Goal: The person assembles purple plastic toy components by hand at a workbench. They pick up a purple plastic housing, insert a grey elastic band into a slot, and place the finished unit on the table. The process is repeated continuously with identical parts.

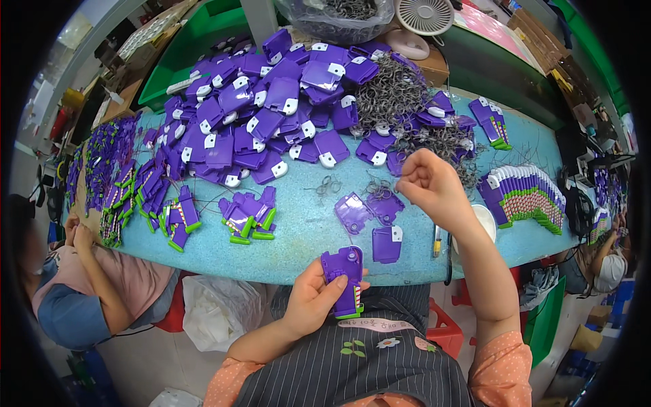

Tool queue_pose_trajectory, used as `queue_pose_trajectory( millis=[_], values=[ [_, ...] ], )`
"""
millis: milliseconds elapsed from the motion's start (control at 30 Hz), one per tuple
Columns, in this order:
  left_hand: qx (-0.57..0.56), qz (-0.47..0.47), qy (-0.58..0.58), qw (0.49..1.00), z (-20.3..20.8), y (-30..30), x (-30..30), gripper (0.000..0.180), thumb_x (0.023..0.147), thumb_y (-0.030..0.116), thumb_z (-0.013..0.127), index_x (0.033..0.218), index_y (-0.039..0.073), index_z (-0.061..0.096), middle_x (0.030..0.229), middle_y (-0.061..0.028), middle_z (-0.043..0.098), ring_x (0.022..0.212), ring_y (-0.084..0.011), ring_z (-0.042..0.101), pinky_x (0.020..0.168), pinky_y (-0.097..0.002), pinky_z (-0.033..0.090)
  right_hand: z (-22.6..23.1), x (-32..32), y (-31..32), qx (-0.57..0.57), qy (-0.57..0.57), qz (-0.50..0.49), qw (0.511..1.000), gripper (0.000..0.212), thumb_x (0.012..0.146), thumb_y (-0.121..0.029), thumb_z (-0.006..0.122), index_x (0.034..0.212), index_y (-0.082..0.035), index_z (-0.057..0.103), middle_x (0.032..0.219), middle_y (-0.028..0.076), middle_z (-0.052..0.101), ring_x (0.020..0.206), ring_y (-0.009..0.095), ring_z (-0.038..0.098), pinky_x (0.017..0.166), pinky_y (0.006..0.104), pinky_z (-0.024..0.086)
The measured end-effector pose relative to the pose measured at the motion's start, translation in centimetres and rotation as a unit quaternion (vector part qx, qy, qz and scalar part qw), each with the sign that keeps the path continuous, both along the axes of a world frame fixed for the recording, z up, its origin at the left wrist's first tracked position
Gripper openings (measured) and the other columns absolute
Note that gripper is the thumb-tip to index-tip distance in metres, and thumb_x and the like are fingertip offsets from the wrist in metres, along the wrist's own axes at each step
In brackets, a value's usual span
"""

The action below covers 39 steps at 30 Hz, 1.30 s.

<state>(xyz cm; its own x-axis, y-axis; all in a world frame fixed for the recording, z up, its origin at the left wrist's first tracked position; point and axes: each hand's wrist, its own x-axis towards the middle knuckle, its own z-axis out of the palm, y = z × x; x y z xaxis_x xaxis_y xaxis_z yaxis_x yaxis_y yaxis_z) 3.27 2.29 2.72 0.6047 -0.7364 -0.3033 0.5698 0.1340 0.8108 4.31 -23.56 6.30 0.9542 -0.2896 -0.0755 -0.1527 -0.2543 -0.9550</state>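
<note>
Dark pinstriped apron (305, 366) cloth, with flower and strawberry patches, fills the foreground below the hands. Just beyond it, at the table's near edge, the purple casing (338, 263) lies between the thumb and fingers of the left hand (306, 298). That thumb presses flat across the casing's face, while the fingers wrap behind it, their tips showing past its right side; the grip is clamped on the piece. The right hand (430, 186) is raised over the table, well apart from the casing, its fingers curled in and the thumb close to the forefinger; whether they pinch anything, I cannot tell.

The casing stands tilted, inner side up, with a round boss near its top, moulded ridges, a red-and-white striped strip down the lower right and a bright green end at the bottom. Beyond it on the blue table (298, 234) lie three loose purple parts (387, 244); farther back rise a heap of purple-and-white shells (234, 98) and a tangle of grey wires (390, 95).
</note>
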Motion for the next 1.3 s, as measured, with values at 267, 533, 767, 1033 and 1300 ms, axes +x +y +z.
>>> queue_pose_trajectory(
  millis=[267,533,767,1033,1300],
  values=[
    [-0.058,0.047,-0.028,0.997,0.9,1.1,-0.4,0.032,0.094,0.004,0.041,0.125,-0.001,0.036,0.118,-0.0212,0.053,0.103,-0.0274,0.059,0.089,-0.0373,0.048,1.2,-11.6,-1.3,-0.036,-0.081,-0.195,0.977,0.006,0.082,-0.001,0.062,0.085,0.004,0.061,0.073,0.001,0.058,0.062,0.004,0.054,0.053,0.0161,0.038],
    [-0.026,0.168,-0.007,0.985,-1.4,-2.2,7.2,0.035,0.092,0.009,0.047,0.123,-0.004,0.042,0.123,-0.0183,0.051,0.093,-0.0278,0.063,0.078,-0.0342,0.054,-1.4,-15.0,-4.3,-0.408,-0.041,-0.241,0.880,0.005,0.075,-0.002,0.066,0.079,0.001,0.064,0.069,0.010,0.054,0.061,0.021,0.052,0.056,0.0309,0.040],
    [-0.045,0.098,-0.048,0.993,1.2,-3.2,5.0,0.035,0.090,0.009,0.048,0.121,-0.004,0.041,0.123,-0.0245,0.050,0.089,-0.0278,0.065,0.071,-0.0375,0.056,-0.2,-15.4,-3.3,-0.341,-0.058,-0.324,0.881,0.003,0.077,-0.001,0.064,0.080,0.000,0.064,0.071,0.005,0.053,0.058,0.014,0.045,0.053,0.0263,0.036],
    [-0.067,-0.136,0.039,0.988,3.0,-3.0,-1.0,0.037,0.093,-0.003,0.036,0.129,-0.003,0.030,0.124,-0.0165,0.048,0.111,-0.0236,0.053,0.094,-0.0343,0.042,0.9,-13.6,4.4,0.107,-0.181,-0.133,0.969,0.005,0.084,-0.001,0.053,0.089,-0.002,0.051,0.099,0.009,0.047,0.084,0.013,0.045,0.073,0.0235,0.038],
    [-0.063,-0.112,-0.025,0.991,3.8,-2.5,-1.4,0.036,0.093,-0.001,0.038,0.129,-0.004,0.033,0.119,-0.0138,0.052,0.107,-0.0170,0.054,0.090,-0.0292,0.044,-0.6,-11.8,7.5,0.279,-0.125,-0.006,0.952,0.006,0.091,-0.004,0.050,0.095,0.000,0.048,0.113,0.014,0.049,0.094,0.014,0.051,0.081,0.0286,0.044]
  ],
)
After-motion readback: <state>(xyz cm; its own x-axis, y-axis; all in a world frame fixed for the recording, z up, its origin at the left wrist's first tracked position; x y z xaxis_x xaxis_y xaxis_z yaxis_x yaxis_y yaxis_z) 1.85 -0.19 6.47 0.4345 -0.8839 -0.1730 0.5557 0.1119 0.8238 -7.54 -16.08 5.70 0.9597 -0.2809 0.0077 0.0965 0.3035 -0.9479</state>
